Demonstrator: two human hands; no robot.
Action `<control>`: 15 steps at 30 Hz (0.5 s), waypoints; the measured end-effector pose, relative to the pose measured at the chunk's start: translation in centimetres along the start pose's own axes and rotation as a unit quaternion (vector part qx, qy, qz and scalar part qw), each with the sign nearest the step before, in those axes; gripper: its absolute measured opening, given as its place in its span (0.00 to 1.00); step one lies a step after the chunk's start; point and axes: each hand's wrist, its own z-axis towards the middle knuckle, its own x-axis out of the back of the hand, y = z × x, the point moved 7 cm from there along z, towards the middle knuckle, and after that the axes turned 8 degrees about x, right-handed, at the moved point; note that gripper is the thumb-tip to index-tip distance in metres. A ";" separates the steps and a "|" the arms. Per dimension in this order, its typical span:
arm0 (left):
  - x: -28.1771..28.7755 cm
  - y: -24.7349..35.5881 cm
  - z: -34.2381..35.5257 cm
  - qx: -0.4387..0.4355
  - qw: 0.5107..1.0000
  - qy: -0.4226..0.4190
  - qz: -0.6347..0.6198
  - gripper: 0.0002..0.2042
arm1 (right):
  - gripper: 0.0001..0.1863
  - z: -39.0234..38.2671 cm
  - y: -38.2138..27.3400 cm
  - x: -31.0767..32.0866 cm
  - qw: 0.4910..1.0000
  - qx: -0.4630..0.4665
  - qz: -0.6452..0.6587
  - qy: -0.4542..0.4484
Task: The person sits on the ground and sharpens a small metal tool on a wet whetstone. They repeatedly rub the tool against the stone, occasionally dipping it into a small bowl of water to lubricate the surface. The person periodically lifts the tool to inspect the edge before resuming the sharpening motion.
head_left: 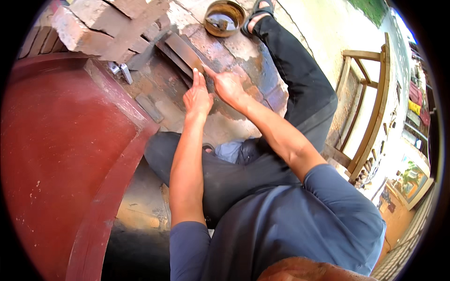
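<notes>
From my remote seat: the flat brown bar (pixel 183 49) lies slantwise on the brick floor (pixel 172 111), a darker strip (pixel 174 62) along its left edge. Left hand (pixel 198 98) has its leading fingers straight and together at the near end; right hand (pixel 228 87) reaches an index finger there too. Can't tell if either grip pinches anything. I'd guess it's stiff, fairly heavy, maybe slick when damp; I'd grab the long edges. Left is tight, with the brick pile (pixel 96 29) and red panel (pixel 61 154); there's more floor rightward, up to the black trouser leg (pixel 300 65).
</notes>
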 end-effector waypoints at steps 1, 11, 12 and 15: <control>0.7 -0.1 0.4 0.004 1.000 0.010 -0.003 0.44 | 0.32 1.2 -0.1 0.2 1.000 0.012 0.003 0.017; -0.6 -0.1 0.5 0.011 1.000 -0.006 -0.012 0.45 | 0.31 0.6 0.5 -0.4 1.000 -0.004 0.010 -0.006; -0.8 -0.4 0.4 0.018 1.000 -0.012 -0.006 0.45 | 0.31 0.2 0.4 -0.7 1.000 -0.012 0.015 -0.021; -0.5 0.2 -0.2 0.013 0.999 -0.039 0.009 0.45 | 0.31 -0.9 0.4 -0.6 0.998 -0.028 0.025 -0.042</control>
